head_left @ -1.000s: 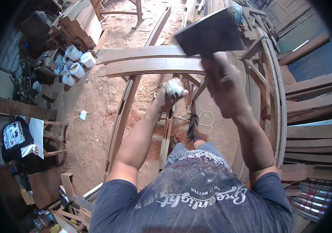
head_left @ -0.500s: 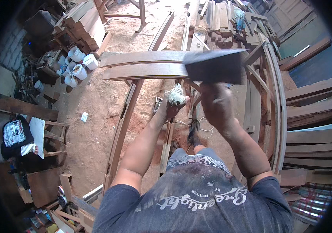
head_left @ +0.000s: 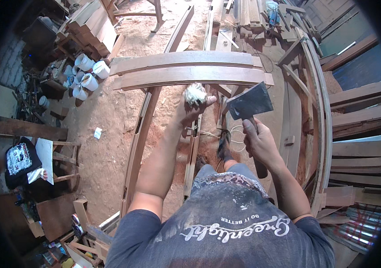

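While the near plank (head_left: 190, 75) lies crosswise over two long rails, the left hand (head_left: 192, 112) is raised just on the wearer's side of its middle, fingers curled around a pale, fibrous wad (head_left: 195, 94) whose strands bunch out above the grip; whether the wad touches the near plank, I cannot tell; the right hand (head_left: 261, 144) is nearer the wearer than the right end of the near plank, its fingers closed around the handle of a broad-headed tool (head_left: 250, 102), thumb laid along the handle; the tool's flat, dark head points up toward the near plank and its upper corner overlaps that plank's edge in view, though contact between them cannot be told; the far plank (head_left: 186, 59) runs alongside, just beyond the near plank, and bows slightly like it; the left rail (head_left: 143, 120) and the right rail (head_left: 192, 156) extend from beneath the near plank toward the wearer; white buckets (head_left: 89, 82) cluster on the floor left of the near plank, with a lumber stack (head_left: 88, 29) beyond them; a paper scrap (head_left: 97, 133) lies on the wearer's side of the near plank, off to its left; well to its right are stacked boards (head_left: 364, 148)
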`<state>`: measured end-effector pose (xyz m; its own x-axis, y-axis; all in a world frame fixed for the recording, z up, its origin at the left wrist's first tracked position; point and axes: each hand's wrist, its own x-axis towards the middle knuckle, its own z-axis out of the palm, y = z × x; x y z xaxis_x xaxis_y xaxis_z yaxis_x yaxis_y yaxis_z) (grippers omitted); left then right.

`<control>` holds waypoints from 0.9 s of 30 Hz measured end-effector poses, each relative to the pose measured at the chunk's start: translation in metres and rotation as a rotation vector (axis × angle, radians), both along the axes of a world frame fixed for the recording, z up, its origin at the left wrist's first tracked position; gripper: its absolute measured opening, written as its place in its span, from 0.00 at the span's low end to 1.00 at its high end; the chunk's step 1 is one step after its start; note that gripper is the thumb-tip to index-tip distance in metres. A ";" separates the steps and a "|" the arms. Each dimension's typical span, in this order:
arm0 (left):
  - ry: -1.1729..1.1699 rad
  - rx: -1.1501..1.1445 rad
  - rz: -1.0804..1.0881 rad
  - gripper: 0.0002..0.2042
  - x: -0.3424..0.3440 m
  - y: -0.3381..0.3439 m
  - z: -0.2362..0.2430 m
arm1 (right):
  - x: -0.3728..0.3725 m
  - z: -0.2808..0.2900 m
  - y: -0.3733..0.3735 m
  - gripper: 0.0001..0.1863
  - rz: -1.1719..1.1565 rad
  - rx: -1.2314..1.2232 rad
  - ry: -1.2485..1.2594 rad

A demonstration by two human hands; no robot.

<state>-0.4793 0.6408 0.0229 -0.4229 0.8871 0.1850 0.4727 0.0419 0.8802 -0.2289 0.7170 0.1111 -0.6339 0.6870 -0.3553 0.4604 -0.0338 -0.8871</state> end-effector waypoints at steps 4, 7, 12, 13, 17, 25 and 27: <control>-0.257 0.053 -0.088 0.18 0.013 -0.003 0.034 | 0.024 0.001 -0.001 0.20 -0.014 -0.134 0.004; -0.303 0.040 -0.101 0.18 0.013 -0.002 0.023 | 0.029 0.006 -0.004 0.20 -0.053 -0.121 -0.010; -0.328 0.013 -0.103 0.18 0.010 -0.002 0.010 | 0.034 0.005 -0.002 0.21 -0.068 -0.116 0.007; -0.340 0.027 -0.087 0.18 0.012 -0.002 0.010 | 0.034 0.006 -0.001 0.21 -0.063 -0.116 0.008; -0.314 -0.005 -0.050 0.17 0.014 -0.008 0.028 | 0.025 0.014 0.000 0.21 -0.032 -0.088 0.016; -0.291 0.135 -0.066 0.17 0.014 -0.008 0.018 | -0.010 0.042 0.002 0.22 0.063 0.009 0.061; -0.255 0.179 -0.067 0.16 0.013 -0.009 0.013 | -0.025 0.054 0.007 0.22 0.106 0.071 0.179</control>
